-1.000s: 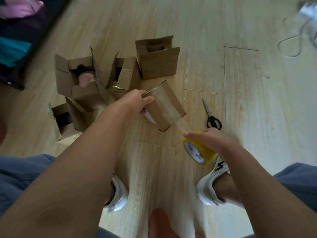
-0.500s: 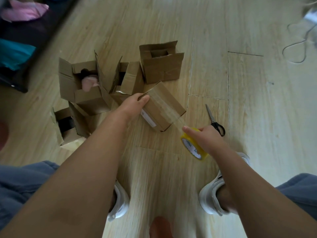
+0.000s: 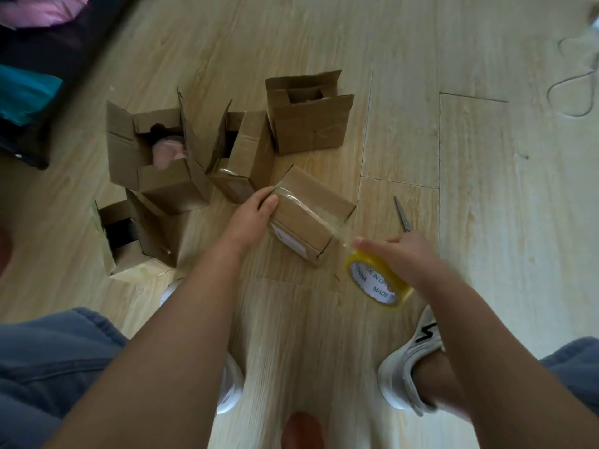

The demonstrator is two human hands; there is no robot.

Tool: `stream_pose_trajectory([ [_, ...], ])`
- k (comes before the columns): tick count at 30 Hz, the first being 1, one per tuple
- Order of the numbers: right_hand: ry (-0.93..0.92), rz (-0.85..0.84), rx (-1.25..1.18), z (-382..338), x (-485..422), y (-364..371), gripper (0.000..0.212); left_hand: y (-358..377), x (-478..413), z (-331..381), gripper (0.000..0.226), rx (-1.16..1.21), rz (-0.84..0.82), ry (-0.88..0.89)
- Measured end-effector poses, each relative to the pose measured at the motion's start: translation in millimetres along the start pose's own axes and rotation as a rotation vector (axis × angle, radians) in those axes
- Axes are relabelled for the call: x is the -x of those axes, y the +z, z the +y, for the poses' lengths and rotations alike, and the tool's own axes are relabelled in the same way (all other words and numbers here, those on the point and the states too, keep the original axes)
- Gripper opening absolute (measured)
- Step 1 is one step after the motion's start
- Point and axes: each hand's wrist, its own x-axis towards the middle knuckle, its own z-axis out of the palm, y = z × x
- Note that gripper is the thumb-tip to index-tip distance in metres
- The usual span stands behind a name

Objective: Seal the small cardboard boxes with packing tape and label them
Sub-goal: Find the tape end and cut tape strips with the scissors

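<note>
Because the clear strip (image 3: 337, 229) needs tension to lie flat along the seam, my left hand (image 3: 256, 215) grips the far end of the closed cardboard box (image 3: 311, 218). My right hand (image 3: 400, 257) curls round the yellow tape roll (image 3: 376, 283), just right of that box. I judge the scissors (image 3: 402, 215), also right of it, are waiting for the cut. 4 open boxes (image 3: 308, 124) sit behind it.

The scene contains five cardboard boxes (image 3: 311, 218) (image 3: 308, 124) (image 3: 246, 157) (image 3: 142, 163) (image 3: 129, 254), one tape roll (image 3: 376, 283), one pair of scissors (image 3: 402, 215), one cable (image 3: 577, 89), two hands (image 3: 249, 222) (image 3: 402, 257) and two white shoes (image 3: 231, 384) (image 3: 411, 361).
</note>
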Motion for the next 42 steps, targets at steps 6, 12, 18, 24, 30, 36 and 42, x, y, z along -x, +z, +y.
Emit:
stream_pose_trajectory([
  [6,-0.068,0.073,0.128,-4.7,-1.2,-11.7,0.056,5.8,3.4,3.3,0.038,0.019,0.036,0.048],
  [12,-0.041,0.106,0.137,10.3,-8.0,5.1,0.057,11.9,4.1,9.9,0.037,0.027,0.063,0.075],
  [18,-0.028,0.131,0.116,14.4,-20.3,26.0,0.057,16.7,3.4,8.2,0.041,-0.206,0.162,0.157],
  [24,-0.005,0.137,0.119,9.8,-32.0,34.9,0.059,46.2,19.6,20.6,0.052,-0.684,0.246,0.314],
  [30,0.008,0.13,0.092,7.7,-34.1,39.2,0.061,63.1,21.3,9.9,0.086,-0.992,0.095,0.222],
  [36,0.023,0.067,0.008,1.0,-28.0,40.1,0.054,60.6,18.1,17.6,0.081,-1.098,0.054,0.197],
  [42,-0.091,-0.172,-0.179,15.1,-8.1,36.5,0.015,56.1,16.8,27.0,0.073,-1.172,0.064,0.271],
])
